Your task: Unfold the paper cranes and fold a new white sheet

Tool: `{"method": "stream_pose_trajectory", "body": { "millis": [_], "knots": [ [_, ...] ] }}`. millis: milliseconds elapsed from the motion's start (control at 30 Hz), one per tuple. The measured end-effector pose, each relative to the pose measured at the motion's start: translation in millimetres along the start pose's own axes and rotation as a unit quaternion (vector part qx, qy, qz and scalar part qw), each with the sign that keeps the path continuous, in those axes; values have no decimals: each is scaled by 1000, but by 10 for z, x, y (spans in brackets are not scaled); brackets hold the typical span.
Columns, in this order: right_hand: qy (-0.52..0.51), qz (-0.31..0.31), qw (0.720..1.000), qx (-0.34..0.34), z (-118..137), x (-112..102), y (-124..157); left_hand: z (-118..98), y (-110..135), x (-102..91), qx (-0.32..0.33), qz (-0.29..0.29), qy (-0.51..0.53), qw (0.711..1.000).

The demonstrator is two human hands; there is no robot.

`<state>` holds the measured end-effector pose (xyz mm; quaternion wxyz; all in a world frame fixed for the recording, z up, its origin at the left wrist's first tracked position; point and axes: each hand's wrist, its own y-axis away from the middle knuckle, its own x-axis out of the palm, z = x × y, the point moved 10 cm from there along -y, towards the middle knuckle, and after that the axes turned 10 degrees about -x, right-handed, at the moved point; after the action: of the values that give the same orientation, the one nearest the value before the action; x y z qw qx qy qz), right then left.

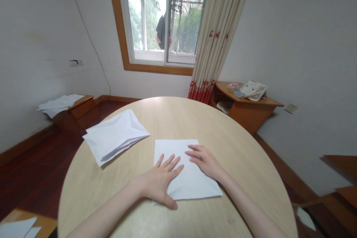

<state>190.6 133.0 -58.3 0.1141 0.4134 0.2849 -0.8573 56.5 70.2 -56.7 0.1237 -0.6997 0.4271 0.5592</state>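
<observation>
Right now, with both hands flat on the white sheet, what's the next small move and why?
Probably slide the right hand outward along the sheet to press it flat, while the left hand pins the near left edge. Both palms already rest on it, and it lies square on the round table.

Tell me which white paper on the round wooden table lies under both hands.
The single flat white sheet near the table's front edge: the left hand and right hand press on it. The stack of folded white papers lies apart, untouched.
</observation>
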Motion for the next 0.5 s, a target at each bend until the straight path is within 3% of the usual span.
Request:
{"method": "stream_pose_trajectory", "body": {
  "millis": [500],
  "knots": [
    [-15, 19, 1000, -7, 11, 45, -5, -101, 142, -111, 39, 33, 55, 997]
  ]
}}
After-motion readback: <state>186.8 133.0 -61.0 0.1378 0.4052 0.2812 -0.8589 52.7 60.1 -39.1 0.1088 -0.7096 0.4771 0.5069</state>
